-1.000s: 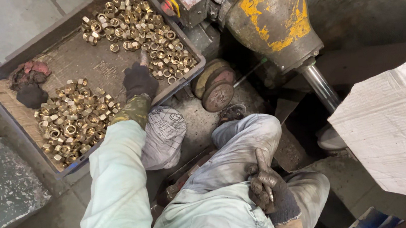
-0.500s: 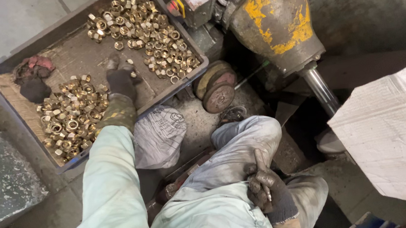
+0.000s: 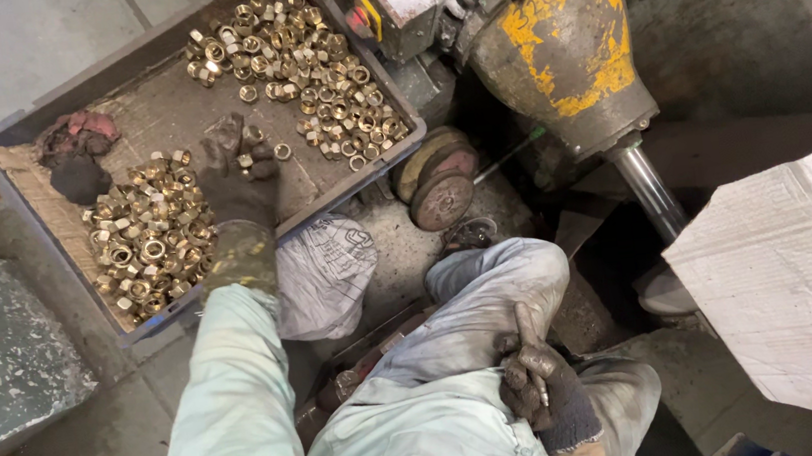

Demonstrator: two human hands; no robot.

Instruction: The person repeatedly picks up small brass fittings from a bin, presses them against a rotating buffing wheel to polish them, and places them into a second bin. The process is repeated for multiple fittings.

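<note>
1. A yellow-painted machine [image 3: 562,41] stands beyond the tray, up and to the right of the left hand, well apart from it.
2. White sacking [image 3: 803,277] lies to the right of the right hand.
3. The grey tray [image 3: 24,132] sits under the left hand; its floor is bare mesh between two heaps.
4. A larger heap of brass nuts [image 3: 303,63] lies just past the left hand's fingertips, toward the machine.
5. A second heap of brass nuts [image 3: 150,235] lies just beside the left hand, on its left.
6. A printed cloth bag [image 3: 325,272] sits below the tray's edge, beside the left wrist.
7. A round grinding wheel [image 3: 441,194] lies near the tray's corner.
8. The left hand [image 3: 238,180], in a dark glove, rests on the tray with fingers curled together over a few loose nuts [image 3: 257,151]; whether it grips one, I cannot tell.
9. The right hand [image 3: 543,384], grimy, rests on the knee, pinching a thin metal rod [image 3: 541,385].
</note>
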